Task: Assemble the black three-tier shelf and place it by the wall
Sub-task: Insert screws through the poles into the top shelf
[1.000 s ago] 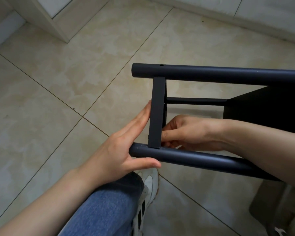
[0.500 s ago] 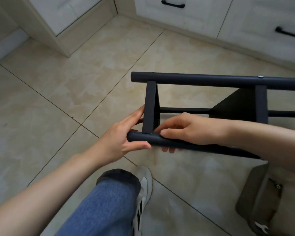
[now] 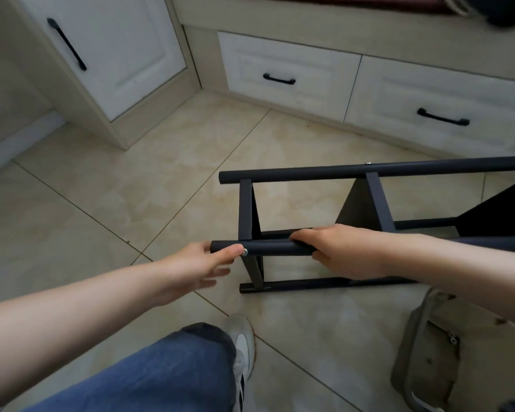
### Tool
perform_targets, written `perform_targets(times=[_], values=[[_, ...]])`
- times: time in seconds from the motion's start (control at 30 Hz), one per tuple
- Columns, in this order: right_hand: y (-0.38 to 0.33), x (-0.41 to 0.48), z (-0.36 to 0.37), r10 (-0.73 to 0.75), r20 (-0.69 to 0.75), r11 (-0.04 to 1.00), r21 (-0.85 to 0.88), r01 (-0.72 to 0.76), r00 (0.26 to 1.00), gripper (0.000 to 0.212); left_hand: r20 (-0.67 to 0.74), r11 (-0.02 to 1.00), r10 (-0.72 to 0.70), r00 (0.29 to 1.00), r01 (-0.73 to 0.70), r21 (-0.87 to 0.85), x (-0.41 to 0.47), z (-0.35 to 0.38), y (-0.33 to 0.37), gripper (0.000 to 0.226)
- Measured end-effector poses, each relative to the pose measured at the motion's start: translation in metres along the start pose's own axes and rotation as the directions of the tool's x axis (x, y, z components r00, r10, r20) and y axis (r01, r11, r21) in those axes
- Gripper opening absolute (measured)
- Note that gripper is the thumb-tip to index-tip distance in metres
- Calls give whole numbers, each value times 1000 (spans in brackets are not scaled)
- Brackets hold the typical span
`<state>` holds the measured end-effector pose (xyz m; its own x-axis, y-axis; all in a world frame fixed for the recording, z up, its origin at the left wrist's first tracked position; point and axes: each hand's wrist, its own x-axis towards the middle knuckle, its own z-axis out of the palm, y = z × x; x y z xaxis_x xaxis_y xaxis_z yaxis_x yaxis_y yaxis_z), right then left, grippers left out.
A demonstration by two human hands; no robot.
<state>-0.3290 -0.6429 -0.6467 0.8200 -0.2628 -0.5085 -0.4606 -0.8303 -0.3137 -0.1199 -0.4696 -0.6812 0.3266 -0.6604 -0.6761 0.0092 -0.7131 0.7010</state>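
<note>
The black three-tier shelf (image 3: pixel 375 169) lies on its side on the tiled floor, its round posts running left to right and its flat panels (image 3: pixel 354 209) standing on edge. My right hand (image 3: pixel 339 251) grips the near upper post (image 3: pixel 274 248), fingers curled over its top. At the left end of that post is my left hand (image 3: pixel 191 269): its thumb lies on top next to a silver screw (image 3: pixel 245 253), and its fingers reach straight out below. The shelf's right part runs out of view.
White drawers with black handles (image 3: pixel 286 75) line the far side, and a tall cupboard door (image 3: pixel 107 49) stands at the left. A grey-beige bag (image 3: pixel 428 346) lies on the floor at the lower right. My jeans leg and white sneaker (image 3: pixel 241 346) are just below the shelf.
The view has tilted up and the drawers have come into sight. My right hand moved from the crossbar to grip the near post. The shelf has turned, so the screw now faces me.
</note>
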Motion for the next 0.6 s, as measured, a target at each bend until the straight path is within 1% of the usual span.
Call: perform_targets(times=[0.07,0.1,0.13,0.23,0.27,0.37,0.5,0.57,0.6], values=[[7,-6,-1,42,-17,997,-65,-43,999,41,72,988,-84,994,92,-124,-6,11,2,100],[10,-9,-2,55,-19,994,-95,-57,998,41,71,974,-103,992,115,-194,-8,19,2,104],[12,-12,-3,63,-19,991,-116,-64,998,44,47,961,-106,993,114,-250,-7,26,0,103],[15,-19,-5,67,-21,990,-120,-69,998,60,-35,922,-81,996,61,-381,-4,43,3,78],[15,-19,-6,62,-29,991,-119,-65,998,63,-40,914,-70,997,48,-403,-3,46,6,74],[19,-18,-12,45,-75,990,-130,-55,996,59,-43,892,-35,998,12,-452,-1,49,16,73],[24,-18,-22,55,-119,977,-199,-78,991,59,-43,848,19,999,-39,-529,3,47,23,68],[25,-20,-24,70,-142,966,-236,-102,987,61,-39,834,25,999,-42,-551,3,48,25,62],[27,-22,-24,74,-156,963,-247,-112,985,61,-38,830,32,999,-48,-556,2,48,27,55]])
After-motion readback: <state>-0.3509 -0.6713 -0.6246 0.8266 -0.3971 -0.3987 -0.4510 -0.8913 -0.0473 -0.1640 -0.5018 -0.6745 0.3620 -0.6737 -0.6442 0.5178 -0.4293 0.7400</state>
